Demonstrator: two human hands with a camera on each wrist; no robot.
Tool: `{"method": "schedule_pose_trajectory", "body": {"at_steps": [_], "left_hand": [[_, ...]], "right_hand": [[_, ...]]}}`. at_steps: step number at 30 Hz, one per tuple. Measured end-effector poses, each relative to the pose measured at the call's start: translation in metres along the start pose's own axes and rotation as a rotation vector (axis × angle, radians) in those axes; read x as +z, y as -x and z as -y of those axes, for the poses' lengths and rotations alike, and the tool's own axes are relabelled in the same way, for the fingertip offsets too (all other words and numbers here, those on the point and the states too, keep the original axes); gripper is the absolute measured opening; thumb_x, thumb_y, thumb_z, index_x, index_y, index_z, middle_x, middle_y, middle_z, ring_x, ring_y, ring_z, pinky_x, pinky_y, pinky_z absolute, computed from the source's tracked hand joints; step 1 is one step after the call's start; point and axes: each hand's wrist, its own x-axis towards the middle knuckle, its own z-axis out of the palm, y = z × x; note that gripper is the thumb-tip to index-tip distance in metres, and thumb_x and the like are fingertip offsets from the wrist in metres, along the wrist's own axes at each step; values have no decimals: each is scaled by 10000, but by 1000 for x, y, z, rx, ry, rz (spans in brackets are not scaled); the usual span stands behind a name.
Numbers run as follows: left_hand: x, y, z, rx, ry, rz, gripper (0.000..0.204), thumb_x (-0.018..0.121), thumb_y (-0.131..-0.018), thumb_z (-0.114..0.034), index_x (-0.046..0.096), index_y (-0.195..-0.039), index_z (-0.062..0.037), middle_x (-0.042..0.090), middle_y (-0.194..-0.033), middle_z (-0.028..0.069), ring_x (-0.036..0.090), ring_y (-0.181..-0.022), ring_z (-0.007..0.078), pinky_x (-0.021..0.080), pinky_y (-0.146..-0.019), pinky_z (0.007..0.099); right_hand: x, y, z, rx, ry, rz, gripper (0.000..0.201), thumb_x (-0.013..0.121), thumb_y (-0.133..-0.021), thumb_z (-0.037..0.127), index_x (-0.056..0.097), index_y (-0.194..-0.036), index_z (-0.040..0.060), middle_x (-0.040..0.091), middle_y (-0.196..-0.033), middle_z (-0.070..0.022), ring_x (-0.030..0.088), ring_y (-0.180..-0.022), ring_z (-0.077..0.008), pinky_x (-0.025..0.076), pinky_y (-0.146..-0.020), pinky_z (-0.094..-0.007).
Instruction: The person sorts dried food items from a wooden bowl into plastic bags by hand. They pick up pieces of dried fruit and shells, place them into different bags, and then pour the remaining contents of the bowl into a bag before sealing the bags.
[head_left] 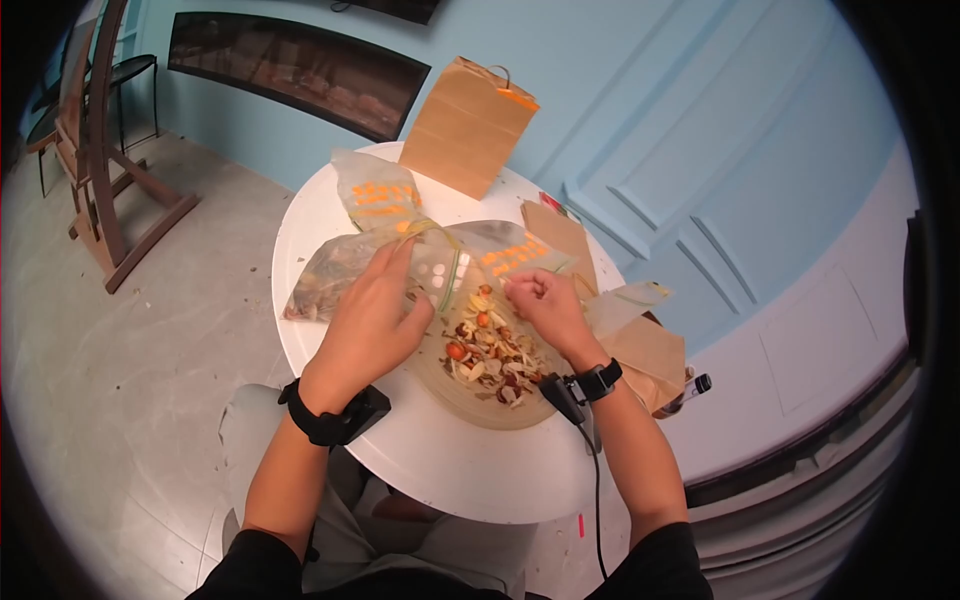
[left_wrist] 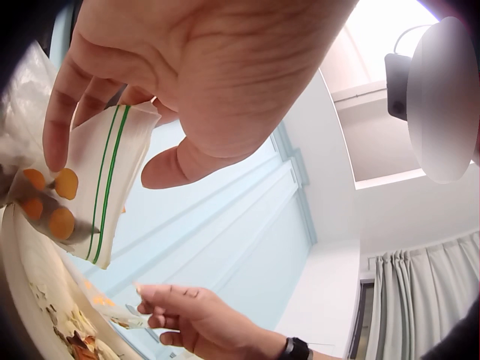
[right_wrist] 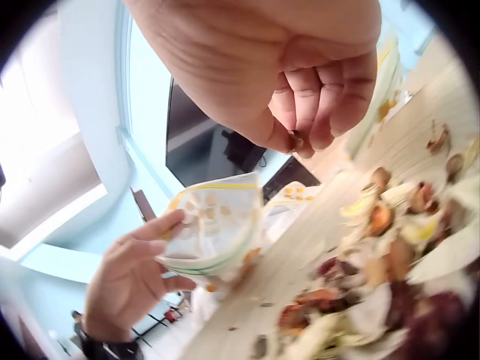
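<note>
My left hand (head_left: 375, 315) holds a clear zip bag (left_wrist: 90, 180) near its green-striped mouth, some fingers in front of the plastic and others behind it. Its thumb stands apart from the bag in the left wrist view. Dark dried pieces fill the bag's far end. Between thumb and fingertips, my right hand (head_left: 550, 310) pinches a small brown piece (right_wrist: 296, 140) above a round wooden board (head_left: 430, 385). A mixed heap of dried pieces (head_left: 490, 355), pale, orange and dark red, lies on that board.
More zip bags with orange lettering (head_left: 385, 195) lie on the round white table (head_left: 400, 445). A brown paper bag (head_left: 470, 125) stands at the back. Another paper bag (head_left: 645, 360) lies at the right edge. A black cable (head_left: 598, 500) hangs from the right wrist.
</note>
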Motion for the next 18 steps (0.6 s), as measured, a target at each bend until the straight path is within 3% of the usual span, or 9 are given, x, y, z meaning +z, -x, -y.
{"method": "schedule_pose_trajectory", "body": {"at_steps": [2, 6, 8, 9, 11, 13, 15, 18], "left_hand": [[3, 0, -1, 9, 3, 2, 637, 607, -870, -116, 431, -1446, 93, 549, -1380, 231, 642, -918, 298, 536, -737, 345], [8, 1, -2, 40, -3, -6, 633, 599, -867, -109, 432, -1443, 93, 539, -1393, 232, 637, -919, 299, 532, -728, 350], [4, 4, -4, 46, 55, 13, 582, 581, -886, -104, 444, -1412, 107, 522, -1394, 270, 571, -1140, 400, 475, -950, 412], [1, 5, -4, 43, 84, 16, 558, 571, -896, -101, 450, -1396, 114, 514, -1395, 289, 538, -1250, 450, 446, -1062, 442], [-5, 7, -1, 31, 76, 7, 562, 568, -895, -100, 443, -1395, 123, 509, -1399, 289, 536, -1253, 447, 444, -1065, 439], [-10, 8, 4, 30, 53, -10, 583, 572, -891, -104, 432, -1412, 116, 505, -1419, 272, 571, -1169, 401, 478, -978, 408], [-12, 9, 8, 48, 14, -21, 623, 583, -884, -112, 418, -1449, 94, 500, -1453, 237, 645, -999, 313, 549, -800, 349], [-14, 9, 3, 13, 8, 5, 628, 583, -882, -113, 413, -1451, 93, 490, -1467, 237, 644, -1011, 325, 546, -821, 356]], "right_hand": [[14, 8, 43, 67, -223, 7, 280, 704, -952, 220, 704, -1014, -53, 708, -826, -51, 621, -754, -72, 504, -652, -240], [37, 9, 63, -51, -224, 72, 275, 672, -982, 243, 719, -1018, -25, 708, -846, -27, 611, -750, -68, 487, -628, -231], [39, 7, 55, -202, -55, 84, 272, 658, -1003, 271, 732, -1047, 13, 707, -888, 7, 608, -743, -66, 483, -615, -214], [35, 6, 51, -141, 17, 88, 275, 657, -1001, 271, 738, -1040, 11, 709, -880, 0, 606, -736, -72, 486, -617, -225], [12, 7, 39, -20, 171, 103, 281, 657, -996, 270, 751, -1025, 8, 712, -865, -13, 602, -722, -82, 493, -622, -247], [-2, 10, 11, -101, 329, 76, 257, 660, -963, 224, 727, -995, -21, 723, -751, -66, 624, -647, -119, 501, -633, -292], [-11, 16, -11, -2, 494, 134, 235, 679, -948, 209, 724, -971, -20, 719, -753, -77, 631, -660, -137, 508, -648, -300], [-17, 22, -25, 43, 537, 223, 197, 714, -921, 178, 722, -945, -17, 718, -765, -84, 646, -688, -161, 519, -672, -310]]}}
